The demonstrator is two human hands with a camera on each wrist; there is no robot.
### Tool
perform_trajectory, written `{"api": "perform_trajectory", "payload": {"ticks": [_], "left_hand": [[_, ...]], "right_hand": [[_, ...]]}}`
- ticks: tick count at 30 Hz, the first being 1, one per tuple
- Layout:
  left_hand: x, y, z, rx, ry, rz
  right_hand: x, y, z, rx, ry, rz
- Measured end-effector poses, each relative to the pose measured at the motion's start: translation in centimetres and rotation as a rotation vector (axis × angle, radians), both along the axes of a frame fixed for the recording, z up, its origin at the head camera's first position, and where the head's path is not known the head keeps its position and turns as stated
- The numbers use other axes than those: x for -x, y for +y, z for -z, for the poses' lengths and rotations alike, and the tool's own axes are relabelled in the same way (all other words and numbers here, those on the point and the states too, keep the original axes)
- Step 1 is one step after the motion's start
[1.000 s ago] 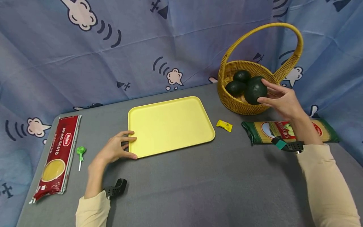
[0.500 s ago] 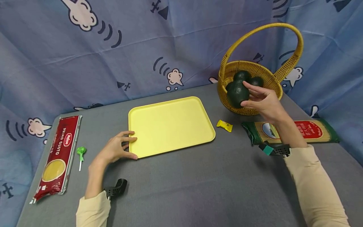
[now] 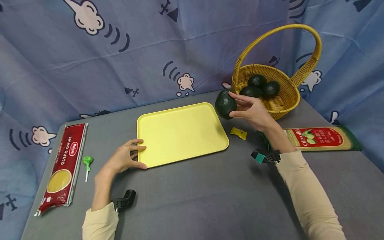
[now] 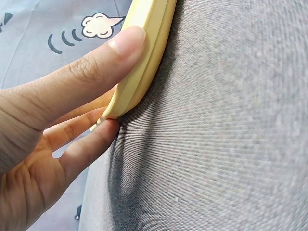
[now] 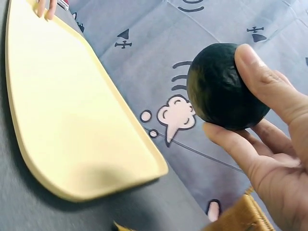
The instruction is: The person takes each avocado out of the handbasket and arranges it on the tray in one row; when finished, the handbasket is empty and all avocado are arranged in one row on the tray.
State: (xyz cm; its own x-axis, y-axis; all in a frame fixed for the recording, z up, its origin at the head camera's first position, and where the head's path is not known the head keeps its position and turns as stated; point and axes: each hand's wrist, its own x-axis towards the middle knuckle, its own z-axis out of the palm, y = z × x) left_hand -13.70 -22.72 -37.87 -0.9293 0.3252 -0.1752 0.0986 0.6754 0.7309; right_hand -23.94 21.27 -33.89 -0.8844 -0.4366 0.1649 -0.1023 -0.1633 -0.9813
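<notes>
Gripping the avocado in your right hand, you hold it above the yellow tray's far right corner; it looks firm, round, slippery, so cup it. Your left hand pinches the tray's near left corner.

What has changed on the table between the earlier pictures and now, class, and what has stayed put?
The right hand has carried the avocado it grips leftward, out of the basket to the far right corner of the yellow tray. Three avocados remain in the basket. The left hand still holds the tray's near left corner; the pasta packets, lollipop and sweet have not moved.
</notes>
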Motion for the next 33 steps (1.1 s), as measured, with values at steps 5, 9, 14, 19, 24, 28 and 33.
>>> {"api": "perform_trajectory", "payload": {"ticks": [5,9,14,19,24,28,33], "left_hand": [[0.0,0.0,0.1,0.005,-0.005,-0.011],[0.0,-0.1,0.1,0.010,-0.026,-0.031],[0.0,-0.2,0.2,0.001,-0.040,-0.044],[0.1,-0.2,0.3,0.014,-0.025,-0.035],[0.2,-0.2,0.3,0.038,-0.022,-0.037],[0.2,-0.2,0.2,0.052,-0.010,-0.032],[0.3,-0.2,0.1,0.057,0.018,-0.007]], "right_hand": [[0.9,-1.7,0.8,-0.006,-0.021,-0.027],[1.5,-3.1,1.5,-0.041,-0.042,-0.044],[2.3,-4.9,2.1,-0.095,-0.062,-0.071],[2.9,-6.8,2.7,-0.129,-0.087,-0.080],[3.4,-8.7,3.3,-0.121,-0.119,-0.079],[3.7,-9.9,3.6,-0.102,-0.137,-0.100],[4.1,-11.2,3.9,-0.102,-0.163,-0.120]]}}
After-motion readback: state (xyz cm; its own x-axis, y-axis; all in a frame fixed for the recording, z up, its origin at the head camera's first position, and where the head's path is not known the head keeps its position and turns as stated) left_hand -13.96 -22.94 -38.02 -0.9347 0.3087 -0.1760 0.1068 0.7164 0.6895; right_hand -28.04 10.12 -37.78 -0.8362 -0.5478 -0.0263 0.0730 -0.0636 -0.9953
